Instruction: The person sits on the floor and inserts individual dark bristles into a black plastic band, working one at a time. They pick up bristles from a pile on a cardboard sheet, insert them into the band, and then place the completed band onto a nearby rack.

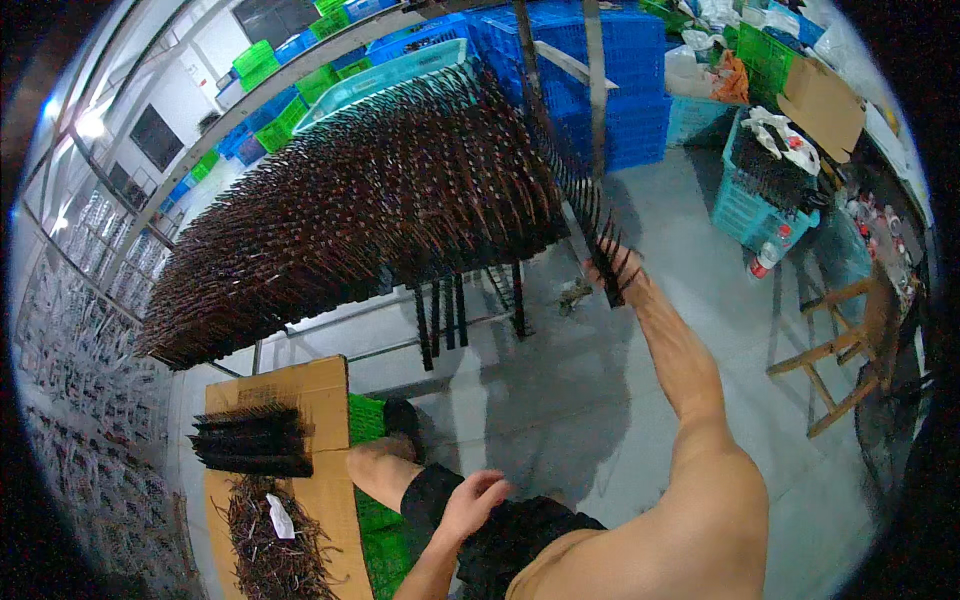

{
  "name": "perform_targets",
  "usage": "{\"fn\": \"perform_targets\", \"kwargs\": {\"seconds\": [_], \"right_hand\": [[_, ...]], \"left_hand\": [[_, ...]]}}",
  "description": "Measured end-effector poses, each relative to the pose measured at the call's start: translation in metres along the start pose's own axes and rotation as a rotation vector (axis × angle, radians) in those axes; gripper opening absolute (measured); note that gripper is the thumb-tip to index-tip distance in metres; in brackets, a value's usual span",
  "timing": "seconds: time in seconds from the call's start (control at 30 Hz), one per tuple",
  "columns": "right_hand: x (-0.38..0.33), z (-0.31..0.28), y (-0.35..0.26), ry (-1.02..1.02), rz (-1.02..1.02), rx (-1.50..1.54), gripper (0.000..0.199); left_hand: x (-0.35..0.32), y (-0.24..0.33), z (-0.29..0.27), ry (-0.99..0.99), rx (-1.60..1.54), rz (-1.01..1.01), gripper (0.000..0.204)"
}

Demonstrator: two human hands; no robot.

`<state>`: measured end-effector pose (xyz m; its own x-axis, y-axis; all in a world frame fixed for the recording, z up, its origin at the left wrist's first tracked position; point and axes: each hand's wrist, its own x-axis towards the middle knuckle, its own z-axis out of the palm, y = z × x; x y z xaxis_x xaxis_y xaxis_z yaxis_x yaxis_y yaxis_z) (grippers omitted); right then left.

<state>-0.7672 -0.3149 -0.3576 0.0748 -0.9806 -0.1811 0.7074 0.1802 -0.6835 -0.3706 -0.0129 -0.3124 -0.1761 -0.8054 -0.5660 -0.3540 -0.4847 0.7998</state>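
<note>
The right hand point(612, 272) reaches out at arm's length, fingers closed around a spiked comb-like strip point(590, 215) beside the pin-covered rack point(380, 200). It looks stiff, light and prickly (best gripped by its bare end). The left hand point(472, 500) rests loosely spread on the thigh.

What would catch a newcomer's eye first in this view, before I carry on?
The huge rack of dark spikes fills the upper left, bristling toward the camera. At its right end the right hand grips a long spiked strip that runs up toward the stacked blue crates. Lower left, a bundle of spiked strips lies on a cardboard sheet, while the left hand rests by the knee.
</note>
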Motion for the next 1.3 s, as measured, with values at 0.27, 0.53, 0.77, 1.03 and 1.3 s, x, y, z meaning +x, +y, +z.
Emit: {"fn": "perform_targets", "kwargs": {"seconds": [0.27, 0.53, 0.77, 1.03, 1.3], "right_hand": [[0.091, 0.01, -0.048, -0.042, -0.009, -0.328, 0.031], [0.14, 0.026, -0.048, 0.094, 0.024, -0.324, 0.036], [0.063, -0.023, 0.062, 0.027, 0.193, -0.218, 0.035], [-0.069, 0.303, 0.339, -0.698, -0.072, -1.197, 0.024], [-0.086, 0.452, 0.504, -0.572, 0.54, -1.422, 0.083]], "left_hand": [[-0.067, -0.055, -0.042, 0.301, -0.506, 0.053, 0.025], [-0.061, -0.034, -0.055, 0.318, -0.541, 0.082, 0.024], [-0.116, -0.076, -0.062, 0.62, -0.736, 0.019, 0.022], [-0.137, -0.143, -0.038, 0.865, -1.178, 0.052, 0.023], [-0.143, -0.156, -0.023, 0.963, -1.292, 0.055, 0.036]]}}
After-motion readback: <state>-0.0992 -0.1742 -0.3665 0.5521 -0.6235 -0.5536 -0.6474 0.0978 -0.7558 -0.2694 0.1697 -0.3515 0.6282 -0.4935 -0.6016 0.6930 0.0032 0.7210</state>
